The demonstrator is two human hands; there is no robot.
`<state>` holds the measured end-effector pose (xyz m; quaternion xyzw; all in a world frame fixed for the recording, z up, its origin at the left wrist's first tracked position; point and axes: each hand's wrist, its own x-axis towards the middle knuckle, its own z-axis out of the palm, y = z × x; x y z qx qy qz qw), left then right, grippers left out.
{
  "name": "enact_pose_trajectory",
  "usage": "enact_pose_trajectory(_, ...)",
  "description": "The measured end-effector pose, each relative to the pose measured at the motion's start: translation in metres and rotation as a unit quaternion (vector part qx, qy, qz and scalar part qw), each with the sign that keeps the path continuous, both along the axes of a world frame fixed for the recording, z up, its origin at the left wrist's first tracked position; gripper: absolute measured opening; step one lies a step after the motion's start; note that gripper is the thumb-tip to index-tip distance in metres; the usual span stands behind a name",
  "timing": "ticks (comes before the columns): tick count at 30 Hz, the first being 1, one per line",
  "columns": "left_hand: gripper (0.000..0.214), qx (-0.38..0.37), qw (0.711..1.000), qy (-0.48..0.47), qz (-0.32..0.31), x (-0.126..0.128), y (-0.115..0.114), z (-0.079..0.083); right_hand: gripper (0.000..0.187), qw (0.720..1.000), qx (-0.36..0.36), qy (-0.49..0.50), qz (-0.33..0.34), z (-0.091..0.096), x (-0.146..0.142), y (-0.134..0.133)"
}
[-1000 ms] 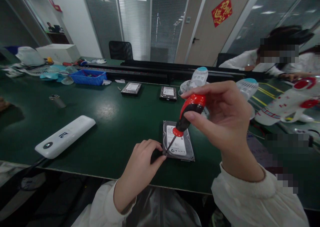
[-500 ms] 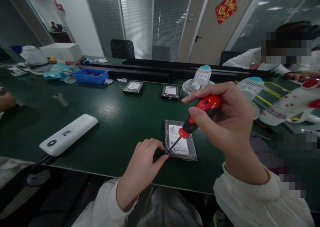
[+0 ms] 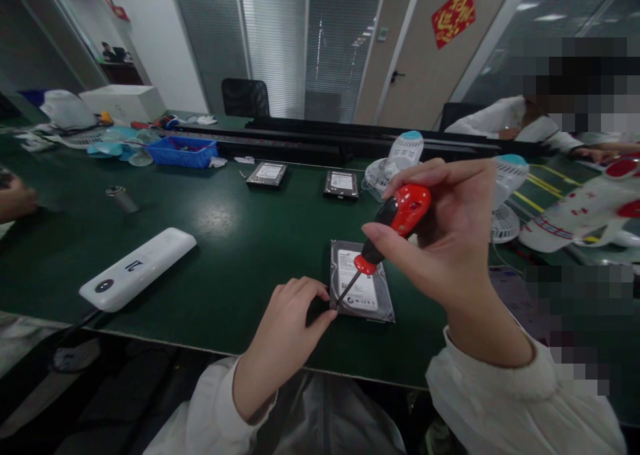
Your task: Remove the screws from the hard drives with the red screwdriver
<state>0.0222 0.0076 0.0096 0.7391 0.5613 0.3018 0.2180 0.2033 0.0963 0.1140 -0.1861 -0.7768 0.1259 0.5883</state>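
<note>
From the head view, the red and black screwdriver [image 3: 395,221] stands a little steeper than half a second ago: its handle has swung in towards the person and turned within the fingers, while its tip stays at the same spot. The right hand [image 3: 450,235] is closed around the handle, with the thumb below and the forefinger laid over the top, raised above the tabletop [image 3: 225,241]. The left hand [image 3: 287,321] has not moved. It is curled, its thumb and forefinger pinched at the near left corner of the hard drive [image 3: 363,288], just where the screwdriver tip meets it. The hard drive lies flat on the tabletop, below the right hand and touching the left hand's fingertips. It carries a white label whose print is too small to read. Well to the left of the left hand lies a white device [image 3: 137,268] with a mark that reads like "21". Beyond both hands lie two more drives [image 3: 269,173] [image 3: 341,183], each with a white label that cannot be read. On the far door hangs a red sign [image 3: 454,15] with gold characters. A co-worker's hand [image 3: 15,198] shows at the left edge.
</note>
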Motion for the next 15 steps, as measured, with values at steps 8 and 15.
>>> enact_pose_trajectory(8, 0.008, 0.002, 1.0, -0.007, 0.0, 0.0, -0.0003, -0.0004, 0.041, 0.998, -0.035, 0.002, 0.059, -0.002, 0.0065, -0.0016)
enact_pose_trajectory(15, 0.008, -0.011, 1.0, -0.003, 0.0, 0.0006, 0.0, 0.0012, 0.045, 0.999, 0.001, 0.005, 0.035, -0.0039, 0.0005, -0.0059)
